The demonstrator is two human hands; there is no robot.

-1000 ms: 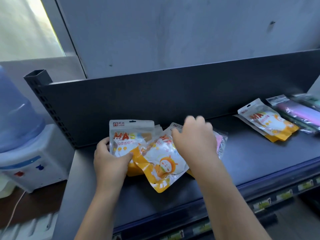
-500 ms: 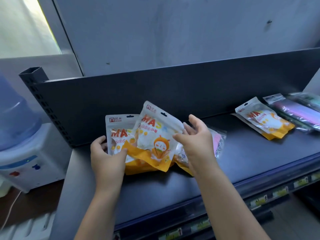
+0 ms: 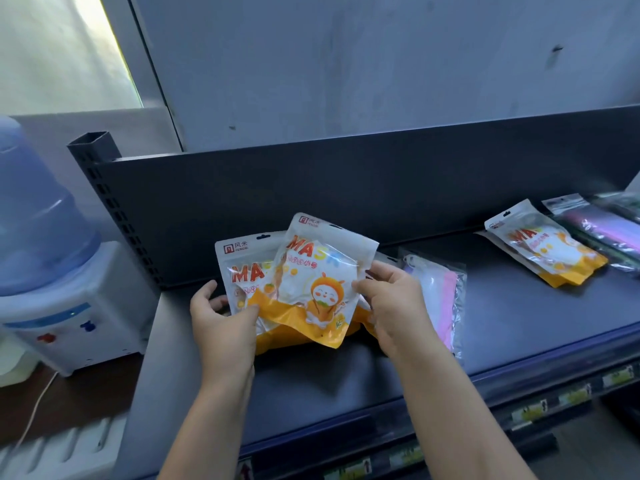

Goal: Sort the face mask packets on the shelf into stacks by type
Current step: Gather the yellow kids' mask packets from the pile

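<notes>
Packets of children's masks sit in a loose orange-and-white bunch near the left end of the dark shelf (image 3: 346, 375), and both hands are on that bunch. The front packet (image 3: 318, 282), printed MASK with a small orange cartoon figure, is lifted and tilted, its top corner leaning toward the shelf's back panel (image 3: 346, 188). The right hand (image 3: 391, 306) pinches its right edge, thumb on the printed face and the fingers curled behind. The left hand (image 3: 221, 317) grips the rear packet (image 3: 242, 265) of the same print, thumb pressed on its orange lower band and fingers wrapped around its left edge; this one stands nearly upright just behind and left of the front packet, which overlaps it.

Just right of the bunch, flat on the shelf, lies a clear packet (image 3: 443, 299) holding pale and pink masks (part of it is hidden behind the right hand). Well apart from the bunch, toward the shelf's right end, another orange packet pile (image 3: 543, 247) lies flat, and beside it at the frame edge are darker packets with purple contents (image 3: 602, 226), too blurred to read.

Off the shelf's left end stands a water dispenser (image 3: 65, 306) with a blue bottle.
</notes>
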